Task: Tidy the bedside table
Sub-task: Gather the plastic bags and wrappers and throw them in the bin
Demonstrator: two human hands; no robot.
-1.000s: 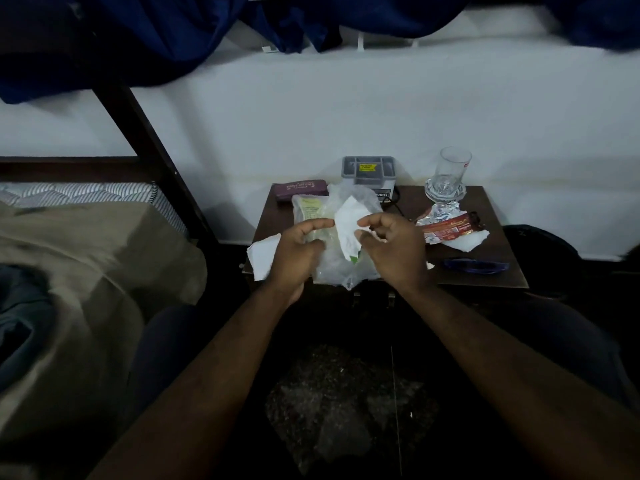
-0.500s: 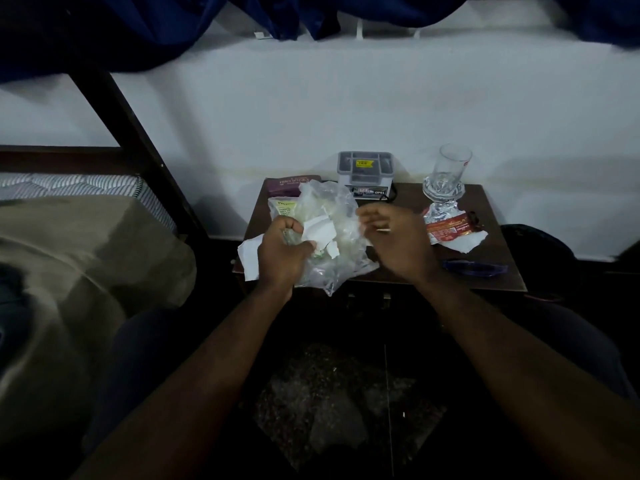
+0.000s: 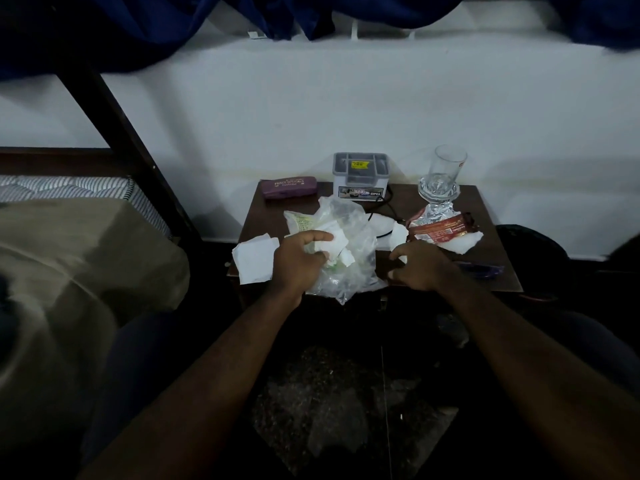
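— What colours do we find round the grey box (image 3: 360, 174)?
— It wears a yellow label. Left of it we see a purple case (image 3: 288, 188) with pale lettering, and right of it a clear glass (image 3: 445, 174). Under it the desk (image 3: 266, 216) is dark brown.
— And in front of it?
— We make out a clear plastic bag (image 3: 349, 275), white crumpled paper (image 3: 334, 240), a white sheet (image 3: 254, 259), and a red-brown wrapper (image 3: 440, 228) with silver foil inside. Far left of the box, the mattress (image 3: 69, 188) shows grey-and-white stripes, and the blanket (image 3: 86, 258) is plain beige.
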